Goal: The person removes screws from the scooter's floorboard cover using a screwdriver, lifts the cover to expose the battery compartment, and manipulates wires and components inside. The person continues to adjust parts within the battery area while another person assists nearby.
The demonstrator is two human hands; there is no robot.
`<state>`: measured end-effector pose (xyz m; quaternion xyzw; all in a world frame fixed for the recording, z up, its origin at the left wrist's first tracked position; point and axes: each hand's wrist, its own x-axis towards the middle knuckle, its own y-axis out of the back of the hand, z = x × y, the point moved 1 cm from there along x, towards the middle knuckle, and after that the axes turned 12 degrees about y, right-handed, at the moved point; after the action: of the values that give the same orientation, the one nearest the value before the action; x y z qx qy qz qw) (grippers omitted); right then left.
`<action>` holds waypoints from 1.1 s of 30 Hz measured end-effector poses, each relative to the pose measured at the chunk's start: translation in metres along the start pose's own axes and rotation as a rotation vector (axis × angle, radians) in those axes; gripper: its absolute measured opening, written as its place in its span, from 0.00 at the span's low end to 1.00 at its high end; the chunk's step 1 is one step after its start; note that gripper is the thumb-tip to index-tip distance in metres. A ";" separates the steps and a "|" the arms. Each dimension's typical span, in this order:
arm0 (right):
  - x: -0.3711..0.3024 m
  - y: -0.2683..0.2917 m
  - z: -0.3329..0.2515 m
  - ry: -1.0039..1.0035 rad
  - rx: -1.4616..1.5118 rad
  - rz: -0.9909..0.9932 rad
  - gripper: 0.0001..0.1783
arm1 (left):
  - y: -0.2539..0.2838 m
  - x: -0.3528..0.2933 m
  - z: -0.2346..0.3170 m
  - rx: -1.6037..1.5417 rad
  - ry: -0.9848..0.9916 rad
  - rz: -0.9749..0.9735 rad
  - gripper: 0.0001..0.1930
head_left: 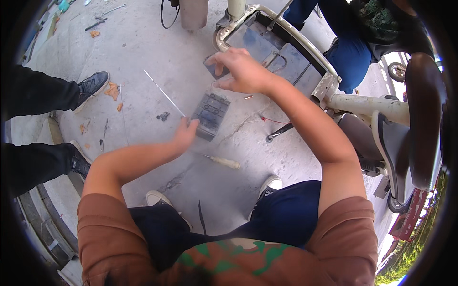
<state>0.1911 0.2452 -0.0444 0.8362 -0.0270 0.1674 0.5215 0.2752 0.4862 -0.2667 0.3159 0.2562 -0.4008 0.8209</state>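
A dark rectangular battery (210,114) lies on the concrete, round openings showing along its top. At its near left corner is my left hand (185,134), thumb and fingers closed on the edge. A thin white rod (164,95) runs away from these fingers; whether they touch it I cannot tell. My right hand (241,71) hovers past the battery's far end, fingers apart and nothing visible in them. Partly behind those fingers is another dark block (210,66). Several small black caps (163,116) lie left of the battery. Nearer me rests a screwdriver (225,162) with a pale handle.
Beyond my right hand stands a cream vehicle frame (329,86) with grey blocks in its tray. A metal hand tool (279,132) and a red wire (272,119) lie right of the battery. Co-workers' legs (52,90) are at left and far right (350,59). Pliers (97,23) lie far left.
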 end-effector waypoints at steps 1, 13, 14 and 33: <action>-0.013 -0.003 -0.001 0.040 -0.008 0.007 0.20 | 0.004 -0.010 0.012 0.193 -0.071 0.016 0.37; -0.112 -0.103 0.010 -0.457 0.156 -0.520 0.13 | 0.018 0.001 0.062 0.701 -0.145 -0.058 0.40; -0.113 -0.111 -0.001 -0.423 0.175 -0.669 0.13 | 0.016 -0.001 0.070 0.745 -0.136 -0.040 0.41; -0.076 -0.026 0.029 -1.151 1.234 0.976 0.21 | -0.064 0.016 0.171 -0.077 -0.288 -0.376 0.19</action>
<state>0.1326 0.2217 -0.1013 0.8133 -0.5287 -0.0845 -0.2277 0.2605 0.3238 -0.1832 0.1707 0.2058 -0.5776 0.7713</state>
